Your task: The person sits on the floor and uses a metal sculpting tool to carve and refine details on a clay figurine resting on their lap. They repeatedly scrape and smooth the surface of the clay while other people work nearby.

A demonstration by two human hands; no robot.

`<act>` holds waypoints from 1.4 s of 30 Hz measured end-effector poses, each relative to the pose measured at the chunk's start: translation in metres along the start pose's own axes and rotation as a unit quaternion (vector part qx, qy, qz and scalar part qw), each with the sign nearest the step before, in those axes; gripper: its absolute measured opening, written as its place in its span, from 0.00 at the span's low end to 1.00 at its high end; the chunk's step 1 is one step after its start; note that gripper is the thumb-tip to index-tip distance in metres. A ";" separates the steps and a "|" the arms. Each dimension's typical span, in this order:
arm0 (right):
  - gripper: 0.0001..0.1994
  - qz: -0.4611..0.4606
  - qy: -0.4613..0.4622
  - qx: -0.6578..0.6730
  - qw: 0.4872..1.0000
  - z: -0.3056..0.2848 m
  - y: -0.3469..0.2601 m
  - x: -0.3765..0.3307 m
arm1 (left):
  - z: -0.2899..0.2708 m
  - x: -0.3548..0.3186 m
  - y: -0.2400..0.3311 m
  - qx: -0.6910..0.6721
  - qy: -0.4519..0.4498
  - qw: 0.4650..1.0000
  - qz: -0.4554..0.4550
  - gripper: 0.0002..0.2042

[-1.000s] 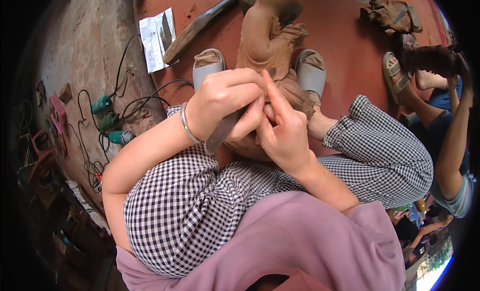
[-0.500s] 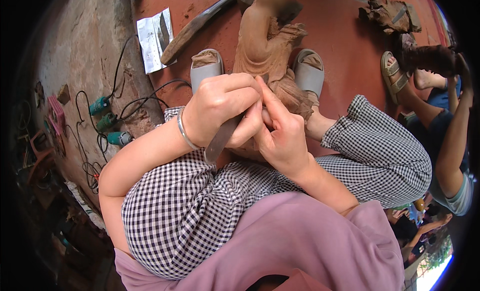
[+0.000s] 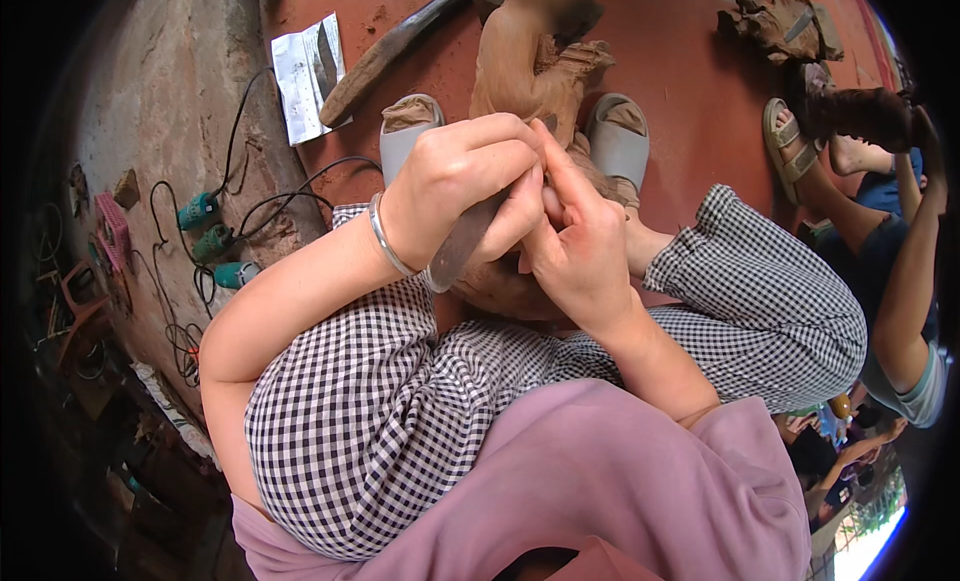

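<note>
My left hand [image 3: 462,186] is closed around a dark, flat-bladed carving tool [image 3: 462,243] whose handle sticks out below the fist. My right hand [image 3: 575,243] presses against the left one, its index finger stretched up along the tool's tip. Both hands work on a brown wooden carving [image 3: 530,66] that stands between my knees and my two grey sandals [image 3: 408,131]. The lower part of the carving [image 3: 505,291] bulges out under my hands. A silver bangle [image 3: 385,236] sits on my left wrist. The tool's tip is hidden by my fingers.
A long wooden piece [image 3: 390,46] and a sheet of paper [image 3: 310,76] lie on the red floor at the back left. Green power tools with black cables [image 3: 215,236] lie to the left. Another person [image 3: 880,231] sits at the right beside a second wooden piece [image 3: 775,21].
Both hands stay locked on the tool and carving, shifting only slightly lower and to the left along the wood.
</note>
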State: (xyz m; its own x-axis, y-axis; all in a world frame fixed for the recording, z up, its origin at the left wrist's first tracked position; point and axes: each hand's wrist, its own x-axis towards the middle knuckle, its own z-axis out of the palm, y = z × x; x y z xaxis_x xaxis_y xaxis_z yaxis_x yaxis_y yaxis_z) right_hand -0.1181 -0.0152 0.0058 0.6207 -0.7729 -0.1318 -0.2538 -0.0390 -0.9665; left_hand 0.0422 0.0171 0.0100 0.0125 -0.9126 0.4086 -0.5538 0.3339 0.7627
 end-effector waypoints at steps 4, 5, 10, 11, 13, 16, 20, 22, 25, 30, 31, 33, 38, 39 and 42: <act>0.28 -0.059 -0.001 -0.006 0.998 0.003 0.005 -0.008 | -0.005 0.001 0.010 -0.012 -0.023 1.000 -0.004 0.04; 0.28 -0.071 -0.004 -0.002 0.997 0.004 0.006 -0.008 | -0.007 0.000 0.012 -0.009 -0.024 1.000 -0.008 0.04; 0.29 0.002 -0.003 -0.012 1.000 -0.001 0.002 0.001 | 0.003 -0.001 -0.001 -0.008 -0.004 1.000 -0.006 0.04; 0.29 -0.006 0.005 0.002 1.000 0.003 0.005 -0.004 | 0.001 -0.002 0.000 -0.010 -0.014 1.000 -0.001 0.04; 0.29 -0.031 -0.015 -0.007 0.999 0.000 0.001 -0.008 | -0.004 -0.004 0.007 -0.015 -0.029 0.999 -0.019 0.04; 0.30 -0.082 -0.026 -0.006 0.996 -0.003 0.001 -0.007 | -0.012 -0.002 0.020 0.020 -0.046 0.998 -0.025 0.05; 0.30 -0.175 0.050 -0.097 0.979 -0.013 0.006 0.006 | -0.012 0.003 0.023 0.023 -0.039 0.998 0.042 0.06; 0.27 -0.235 0.065 -0.174 0.954 -0.028 0.011 0.017 | -0.002 0.000 0.022 0.036 -0.017 0.996 0.076 0.07; 0.21 -0.208 0.104 -0.182 0.955 -0.029 0.008 0.015 | 0.002 -0.003 0.024 0.185 -0.065 0.969 0.153 0.12; 0.19 -0.225 0.116 -0.168 0.953 -0.032 0.017 0.016 | 0.018 -0.001 0.019 0.267 -0.032 0.937 0.225 0.10; 0.17 -0.214 0.116 -0.170 0.955 -0.032 0.014 0.015 | 0.020 -0.004 0.018 0.251 -0.032 0.942 0.221 0.09; 0.15 -0.224 0.114 -0.185 0.950 -0.033 0.021 0.018 | 0.023 -0.003 0.016 0.217 -0.002 0.939 0.265 0.11; 0.14 -0.215 0.107 -0.190 0.952 -0.037 0.026 0.021 | 0.046 -0.004 0.009 -0.011 -0.015 0.979 0.205 0.17; 0.14 -0.216 0.109 -0.197 0.950 -0.037 0.027 0.021 | 0.045 -0.004 0.006 -0.022 -0.034 0.977 0.209 0.18; 0.13 -0.211 0.101 -0.211 0.949 -0.036 0.025 0.023 | 0.050 -0.007 0.008 -0.045 0.003 0.981 0.189 0.15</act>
State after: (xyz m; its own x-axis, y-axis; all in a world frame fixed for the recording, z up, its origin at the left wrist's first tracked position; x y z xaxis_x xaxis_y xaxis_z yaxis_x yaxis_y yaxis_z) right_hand -0.1365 -0.0571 -0.0130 0.5886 -0.7359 0.3346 -0.3149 -0.5899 -0.7435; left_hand -0.0042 0.0139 -0.0119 -0.1752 -0.7177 0.6739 -0.4440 0.6686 0.5966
